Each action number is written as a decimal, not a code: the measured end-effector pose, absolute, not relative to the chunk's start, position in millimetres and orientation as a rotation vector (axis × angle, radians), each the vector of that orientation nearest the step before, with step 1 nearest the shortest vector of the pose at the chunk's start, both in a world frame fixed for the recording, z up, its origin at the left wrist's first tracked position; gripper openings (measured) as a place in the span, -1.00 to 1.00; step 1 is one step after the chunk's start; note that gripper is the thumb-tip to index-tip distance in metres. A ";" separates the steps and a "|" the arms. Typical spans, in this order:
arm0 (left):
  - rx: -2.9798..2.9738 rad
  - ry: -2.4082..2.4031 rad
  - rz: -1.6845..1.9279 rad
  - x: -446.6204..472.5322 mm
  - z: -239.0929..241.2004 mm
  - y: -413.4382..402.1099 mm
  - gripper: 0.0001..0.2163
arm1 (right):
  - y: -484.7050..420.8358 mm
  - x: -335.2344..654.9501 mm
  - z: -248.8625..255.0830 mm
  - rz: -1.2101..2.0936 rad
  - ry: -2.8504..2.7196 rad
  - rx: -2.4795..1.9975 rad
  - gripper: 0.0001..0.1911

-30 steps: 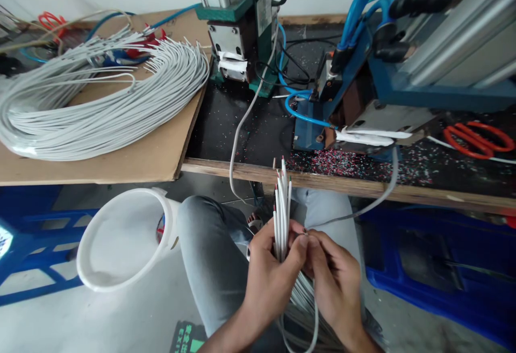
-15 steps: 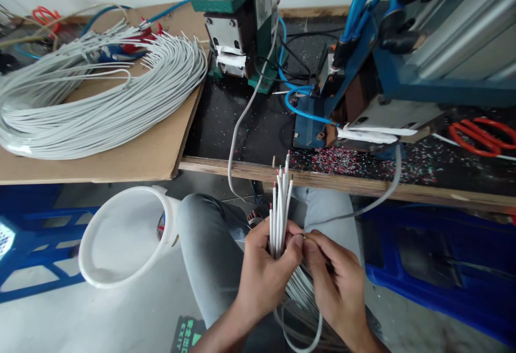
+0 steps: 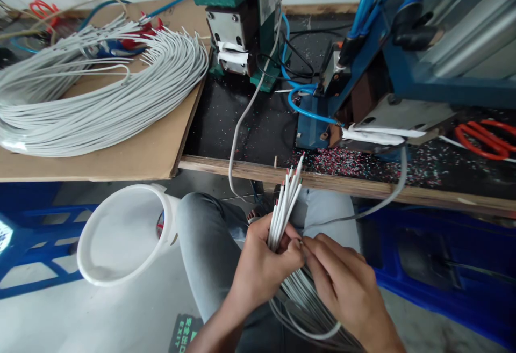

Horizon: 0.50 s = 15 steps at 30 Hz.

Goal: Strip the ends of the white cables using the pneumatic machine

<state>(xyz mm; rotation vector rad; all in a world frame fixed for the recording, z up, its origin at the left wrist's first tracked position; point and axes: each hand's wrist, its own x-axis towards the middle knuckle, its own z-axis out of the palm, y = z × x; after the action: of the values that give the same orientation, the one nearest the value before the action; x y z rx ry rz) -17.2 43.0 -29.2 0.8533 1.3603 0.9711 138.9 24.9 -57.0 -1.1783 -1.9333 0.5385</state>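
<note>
A bundle of white cables (image 3: 284,210) stands upright in my left hand (image 3: 268,269), whose fingers wrap round it. Small red and green wire tips show at the top ends of the cables. Below my hands the rest of the bundle runs down over my lap in loops. My right hand (image 3: 342,283) is pinched close against my left thumb. Between the fingertips of both hands is something tiny, perhaps a cable end, too small to make out.
A large coil of white cable (image 3: 133,116) lies on cardboard (image 3: 157,167) at the left. A green press (image 3: 229,25) and a blue press (image 3: 387,100) stand on the bench, with coloured scraps (image 3: 342,162) and red-handled scissors (image 3: 484,138). A white bucket (image 3: 84,251) is below.
The cable bundle has tilted to the right at its top. My right hand has turned slightly and shifted right, with its fingertips still beside my left thumb.
</note>
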 end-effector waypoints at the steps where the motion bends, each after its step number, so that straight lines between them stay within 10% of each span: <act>1: 0.864 1.359 0.963 -17.8 -30.2 43.7 -0.94 | 26.7 140.4 -55.1 0.633 -1.916 -1.179 -0.81; 15: 0.839 1.315 0.964 -25.8 -39.7 39.2 -0.69 | 27.2 156.1 -51.1 1.058 -1.746 -1.182 -0.69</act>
<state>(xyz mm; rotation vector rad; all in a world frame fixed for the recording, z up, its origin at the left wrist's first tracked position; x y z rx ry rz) -25.8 39.2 -39.7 0.8389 1.3153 0.9635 156.1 27.2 -51.1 -1.1817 -1.7461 1.0580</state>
